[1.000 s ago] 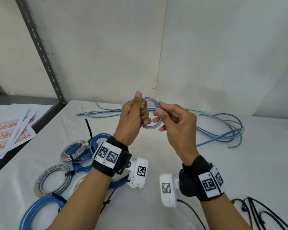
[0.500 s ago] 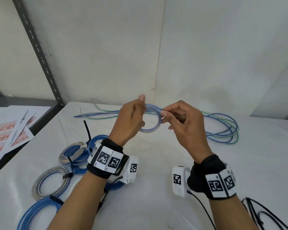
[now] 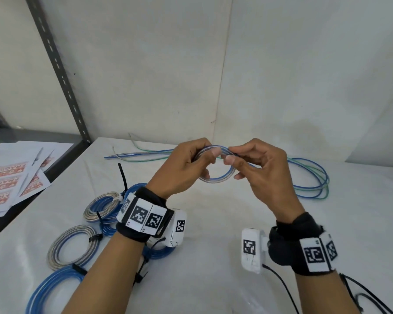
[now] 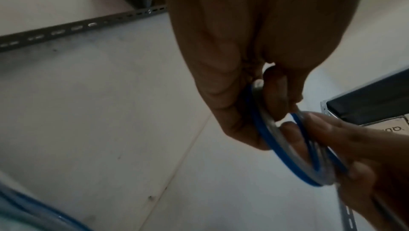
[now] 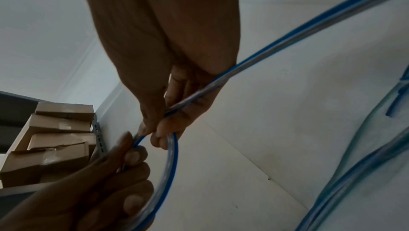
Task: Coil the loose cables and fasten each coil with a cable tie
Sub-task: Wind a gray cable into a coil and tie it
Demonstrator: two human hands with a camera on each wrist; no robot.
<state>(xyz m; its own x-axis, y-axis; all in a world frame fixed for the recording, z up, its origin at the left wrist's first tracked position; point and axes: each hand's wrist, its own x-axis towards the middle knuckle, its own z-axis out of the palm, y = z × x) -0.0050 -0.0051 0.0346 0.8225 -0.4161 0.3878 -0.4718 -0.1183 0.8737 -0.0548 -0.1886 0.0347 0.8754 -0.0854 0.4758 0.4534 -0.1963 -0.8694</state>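
We've got the small blue-and-clear cable coil (image 3: 216, 175) up in the air at the centre of the head view, held between both hands above the white table (image 3: 213, 223). Our left hand (image 3: 182, 171) clamps the left side of the loop, fingers curled round it and thumb pressing on top; our right hand (image 3: 261, 171) pinches the cable at the top right of the loop, thumb and forefinger closed on it. The two thumbs nearly meet at the top.

Here's what matters: the free length of cable (image 3: 309, 177) runs away from the right hand, toward the right of the frame, where it lies in slack bends on the table. The right wrist view shows that strand (image 5: 309, 30) passing under our palm and off to the upper right. So the next turn, we reckon, has to be fed in by the right hand, while the left just anchors the loop.

Lower left, finished tied coils (image 3: 73, 245) wait on the table. No cable tie on this one yet.
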